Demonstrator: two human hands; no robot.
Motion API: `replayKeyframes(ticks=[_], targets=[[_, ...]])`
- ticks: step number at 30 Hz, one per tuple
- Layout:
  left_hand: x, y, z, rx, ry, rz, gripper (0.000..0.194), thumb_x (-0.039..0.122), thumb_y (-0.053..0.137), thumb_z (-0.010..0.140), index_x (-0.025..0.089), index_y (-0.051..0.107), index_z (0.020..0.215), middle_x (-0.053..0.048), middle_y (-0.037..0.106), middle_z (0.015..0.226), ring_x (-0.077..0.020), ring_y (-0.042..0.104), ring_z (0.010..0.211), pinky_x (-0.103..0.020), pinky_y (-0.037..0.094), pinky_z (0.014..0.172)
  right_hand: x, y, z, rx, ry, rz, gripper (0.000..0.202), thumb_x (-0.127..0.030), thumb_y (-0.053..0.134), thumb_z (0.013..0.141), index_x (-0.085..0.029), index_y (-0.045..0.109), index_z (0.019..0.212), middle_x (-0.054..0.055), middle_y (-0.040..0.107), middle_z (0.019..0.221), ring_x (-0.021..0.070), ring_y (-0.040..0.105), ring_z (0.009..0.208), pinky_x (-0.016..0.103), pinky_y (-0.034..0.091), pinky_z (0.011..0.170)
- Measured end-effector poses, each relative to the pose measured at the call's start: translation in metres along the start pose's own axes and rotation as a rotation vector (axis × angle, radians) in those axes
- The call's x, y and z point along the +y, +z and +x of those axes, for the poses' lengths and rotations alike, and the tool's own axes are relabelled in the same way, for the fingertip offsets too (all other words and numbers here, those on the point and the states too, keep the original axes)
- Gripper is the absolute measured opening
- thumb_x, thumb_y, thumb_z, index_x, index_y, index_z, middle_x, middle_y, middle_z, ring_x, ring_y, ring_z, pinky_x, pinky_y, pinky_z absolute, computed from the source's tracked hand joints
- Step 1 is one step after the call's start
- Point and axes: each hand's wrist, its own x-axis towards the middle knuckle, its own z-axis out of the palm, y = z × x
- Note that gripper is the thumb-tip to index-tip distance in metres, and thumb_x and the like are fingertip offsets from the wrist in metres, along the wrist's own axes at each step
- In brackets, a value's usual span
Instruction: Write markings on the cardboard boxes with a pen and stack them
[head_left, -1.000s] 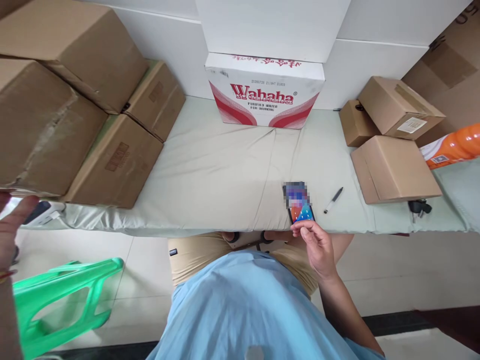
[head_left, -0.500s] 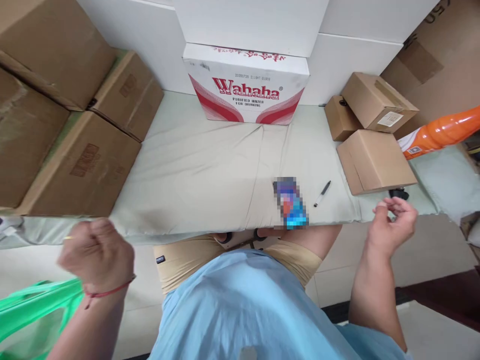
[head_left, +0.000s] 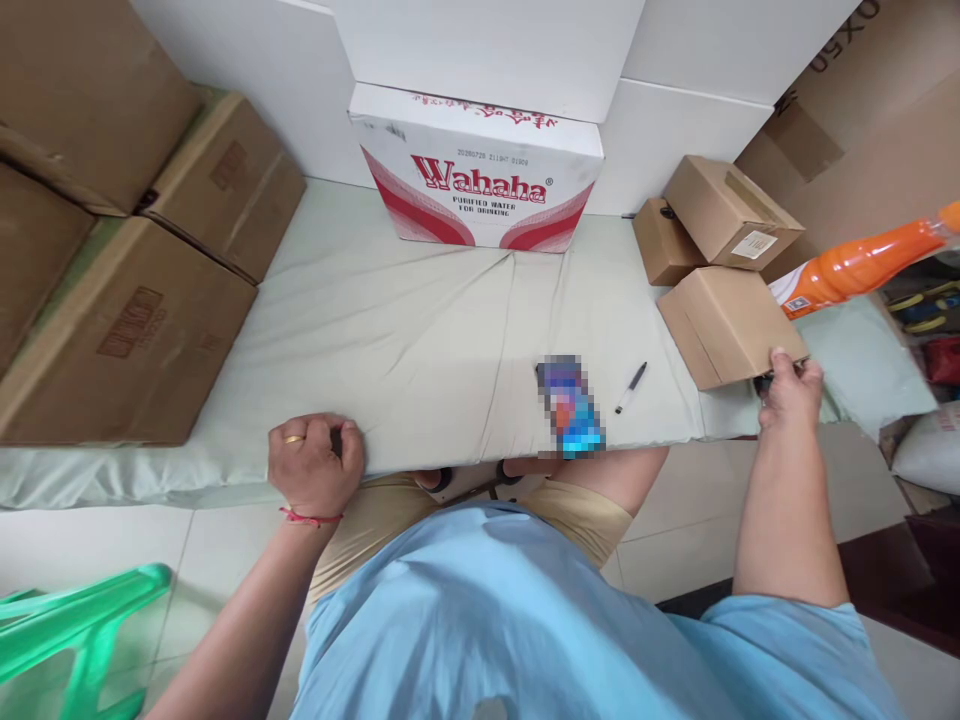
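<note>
My left hand (head_left: 315,465) rests as a loose fist on the front edge of the cloth-covered table (head_left: 375,370), with a ring and a red cord at the wrist. Nothing shows in it. At the right, my right hand (head_left: 791,395) is at the near corner of a small brown cardboard box (head_left: 731,325), fingers bent. A small black object (head_left: 763,386) shows partly beside and between these fingers; its kind is hidden. Left of that box lie a black-and-clear pen (head_left: 631,388) and a phone (head_left: 571,408) with a blurred-out screen.
Large brown cartons (head_left: 135,330) are stacked at the left. A white and red Wahaha water carton (head_left: 480,180) stands against the wall. Two more small boxes (head_left: 735,210) and an orange bottle (head_left: 862,265) are at the right. A green plastic stool (head_left: 90,620) stands at lower left.
My left hand has moved right and come down onto the table edge, still a fist. My right hand has moved forward to the small box's corner and the black object. The view has shifted slightly.
</note>
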Motion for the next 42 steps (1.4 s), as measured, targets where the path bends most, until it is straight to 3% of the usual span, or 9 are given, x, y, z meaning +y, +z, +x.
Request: replayKeyframes(ticks=[3,6,10,17,26,32,37,39,42], targets=[[-0.003,0.002,-0.003,0.011,0.021,0.040,0.012,0.033,0.064,0.087,0.023,0.060,0.080,-0.017,0.068,0.100,-0.0384,0.061,0.105,-0.054,0.050,0.092,0.008,-0.008,0.002,-0.028,0.127,0.044,0.020,-0.034,0.071,0.089,-0.024,0.057,0.099,-0.001,0.062,0.096,0.0181,0.059,0.090,0.045,0.049,0.089],[-0.003,0.002,-0.002,0.024,0.020,0.066,0.010,0.032,0.065,0.085,0.023,0.061,0.081,-0.017,0.068,0.098,-0.0383,0.061,0.104,-0.052,0.049,0.089,0.010,-0.013,0.007,-0.001,0.185,0.067,0.024,-0.045,0.066,0.093,-0.025,0.054,0.099,-0.001,0.060,0.099,0.0190,0.058,0.095,0.046,0.048,0.090],[0.001,0.000,-0.001,0.009,0.015,0.092,0.010,0.032,0.064,0.084,0.023,0.060,0.081,-0.018,0.069,0.099,-0.0385,0.061,0.105,-0.051,0.048,0.088,0.000,-0.007,0.019,0.000,0.135,0.110,0.013,-0.037,0.057,0.099,-0.028,0.050,0.103,0.001,0.062,0.116,0.0169,0.059,0.101,0.043,0.045,0.088],[0.005,-0.004,-0.002,-0.028,-0.010,0.058,0.009,0.029,0.064,0.084,0.024,0.057,0.083,-0.016,0.067,0.098,-0.0365,0.060,0.107,-0.051,0.047,0.091,-0.006,-0.008,0.009,-0.137,0.141,0.110,0.027,-0.024,0.069,0.079,-0.025,0.055,0.103,-0.001,0.065,0.112,0.0181,0.059,0.105,0.042,0.044,0.088],[0.008,-0.005,0.001,-0.011,-0.046,0.104,0.015,0.036,0.064,0.082,0.026,0.053,0.078,-0.017,0.066,0.096,-0.0393,0.057,0.105,-0.050,0.045,0.083,0.021,-0.067,-0.052,-0.079,0.154,0.104,0.052,-0.040,0.088,0.051,-0.024,0.058,0.090,-0.003,0.063,0.105,0.0197,0.059,0.106,0.045,0.045,0.096],[0.008,-0.003,0.002,0.008,-0.078,0.081,0.019,0.038,0.066,0.076,0.027,0.051,0.077,-0.015,0.064,0.094,-0.0391,0.057,0.106,-0.050,0.045,0.085,0.043,-0.114,-0.092,-0.086,0.233,0.075,0.067,-0.048,0.098,0.048,-0.026,0.058,0.097,-0.004,0.061,0.106,0.0193,0.056,0.101,0.043,0.054,0.092],[0.010,-0.005,0.002,-0.001,-0.094,0.078,0.020,0.040,0.065,0.075,0.028,0.050,0.075,-0.015,0.063,0.093,-0.0411,0.056,0.107,-0.052,0.046,0.086,0.052,-0.133,-0.096,-0.164,0.403,0.120,0.067,-0.058,0.098,0.055,-0.027,0.055,0.095,0.002,0.057,0.112,0.0305,0.062,0.117,0.061,0.062,0.095],[0.012,-0.005,0.003,0.002,-0.102,0.070,0.021,0.041,0.066,0.074,0.028,0.049,0.074,-0.015,0.062,0.092,-0.0406,0.056,0.107,-0.052,0.047,0.087,0.051,-0.132,-0.094,-0.200,0.501,0.163,0.065,-0.057,0.097,0.059,-0.028,0.056,0.100,0.006,0.055,0.118,0.0367,0.061,0.130,0.071,0.058,0.104],[0.013,-0.006,0.003,0.003,-0.111,0.048,0.022,0.040,0.067,0.072,0.027,0.049,0.074,-0.014,0.061,0.091,-0.0393,0.055,0.106,-0.051,0.047,0.087,0.046,-0.127,-0.093,-0.271,0.623,0.259,0.078,-0.062,0.094,0.066,-0.029,0.055,0.125,0.015,0.053,0.138,0.0440,0.052,0.149,0.080,0.046,0.113]])
